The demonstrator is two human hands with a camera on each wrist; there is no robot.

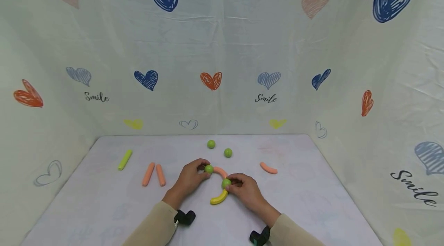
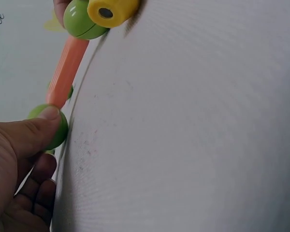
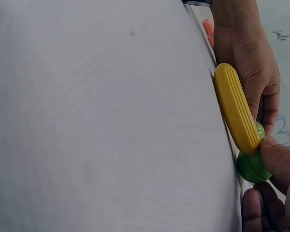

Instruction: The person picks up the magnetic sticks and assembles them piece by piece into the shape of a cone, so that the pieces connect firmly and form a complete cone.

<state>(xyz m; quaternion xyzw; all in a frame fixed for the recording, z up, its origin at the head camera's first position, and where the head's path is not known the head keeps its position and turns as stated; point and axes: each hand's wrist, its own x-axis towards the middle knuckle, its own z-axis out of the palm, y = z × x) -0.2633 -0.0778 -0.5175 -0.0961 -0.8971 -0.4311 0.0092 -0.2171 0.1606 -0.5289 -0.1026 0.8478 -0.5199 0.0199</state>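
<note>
Thumb and fingers of my left hand [image 1: 189,178] pinch a green ball [image 1: 209,169] over the middle of the table. With its fingertips my right hand [image 1: 249,192] holds a second green ball [image 1: 226,183], nearer the front. A curved salmon rod [image 1: 220,171] bridges the two balls. From the right ball a curved yellow rod [image 1: 218,199] bends toward the front left. In the left wrist view the free end of the yellow rod [image 2: 113,12] shows a dark round spot. The right wrist view shows ridges along the yellow rod [image 3: 236,108], which meets the green ball [image 3: 253,166].
Two loose green balls, one farther back [image 1: 211,144] and one closer [image 1: 227,152], lie beyond the hands. A curved salmon rod [image 1: 268,168] lies right. At left are two straight salmon rods [image 1: 148,174] and a lime-green rod [image 1: 125,159]. A heart-printed curtain [image 1: 236,45] surrounds the table.
</note>
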